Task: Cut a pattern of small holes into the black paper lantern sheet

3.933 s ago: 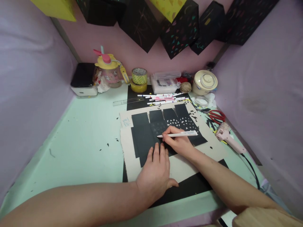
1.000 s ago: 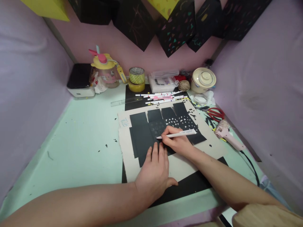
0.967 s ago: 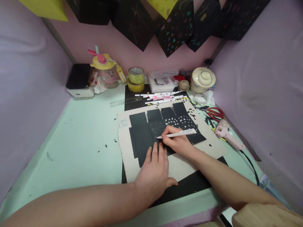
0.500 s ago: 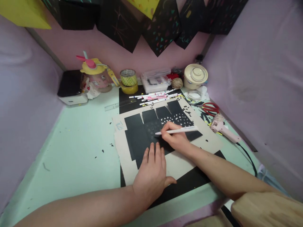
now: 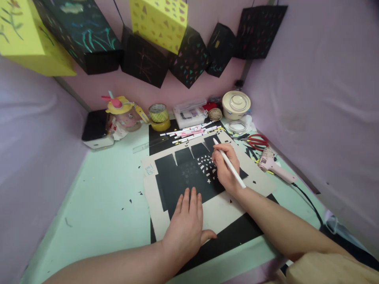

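My left hand lies flat with its fingers stretched out, holding down the lower edge of a black paper cut-out with flaps. Faint drawn star-like marks show in the middle of that black paper, and to their right are many small cut-through shapes, including a star. A white pen is gripped in my right hand, its tip pointing up and away over the paper's right part. Whether the tip touches the paper I cannot tell. Beneath lies a whitish board.
Behind the board lie several white markers and a clear ruler. Tape rolls, a plastic box and a lidded bowl line the back. Red-handled scissors and a glue gun sit right. Paper lanterns hang above.
My right hand has lifted the pen from the drawn marks and moved right, turning its tip up and away. My left hand stays on the paper. The view has tilted up.
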Motion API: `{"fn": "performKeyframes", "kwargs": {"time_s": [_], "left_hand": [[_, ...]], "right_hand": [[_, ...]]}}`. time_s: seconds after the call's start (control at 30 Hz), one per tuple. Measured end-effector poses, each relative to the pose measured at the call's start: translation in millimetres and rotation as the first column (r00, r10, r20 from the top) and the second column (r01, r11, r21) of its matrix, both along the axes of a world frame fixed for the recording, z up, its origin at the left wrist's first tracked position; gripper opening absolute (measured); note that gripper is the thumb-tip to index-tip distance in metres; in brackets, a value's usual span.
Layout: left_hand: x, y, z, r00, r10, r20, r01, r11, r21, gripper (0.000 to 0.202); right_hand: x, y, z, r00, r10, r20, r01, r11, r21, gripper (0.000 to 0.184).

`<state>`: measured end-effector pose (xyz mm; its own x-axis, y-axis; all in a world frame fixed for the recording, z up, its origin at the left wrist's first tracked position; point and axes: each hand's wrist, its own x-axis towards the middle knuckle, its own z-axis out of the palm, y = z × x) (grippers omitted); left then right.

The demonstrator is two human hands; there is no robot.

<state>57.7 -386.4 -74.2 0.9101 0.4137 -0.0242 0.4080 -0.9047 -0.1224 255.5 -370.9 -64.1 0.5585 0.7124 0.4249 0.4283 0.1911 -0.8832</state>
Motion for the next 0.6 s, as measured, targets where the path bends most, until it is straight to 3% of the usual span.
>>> {"fn": "performKeyframes", "kwargs": {"time_s": [0.1,0.27,0.47,0.6], "left_hand": [[-0.2,-0.3,-1.1,1.0,-0.002,-0.01,0.003,1.0,0.028,0.096],[1.8,-1.7,1.7,0.998,0.011,-0.06,-0.008,0.999,0.049,0.095],[8.9,-1.1,13.9,0.991,0.079,-0.105,-0.088,0.993,-0.08,0.093],[7.9,-3.9,16.3,0.987,0.162,-0.011,-0.161,0.971,-0.176,0.085]], "right_hand": [[-0.5,0.4,1.4,0.994,-0.046,-0.094,0.05,0.998,0.04,0.015],[-0.5,1.4,4.3,0.991,-0.002,-0.131,0.003,1.0,0.004,0.021],[2.3,3.1,0.4,0.967,0.158,-0.202,-0.173,0.983,-0.06,0.025],[3.2,4.3,-5.4,0.976,0.142,-0.167,-0.157,0.985,-0.078,0.025]]}}
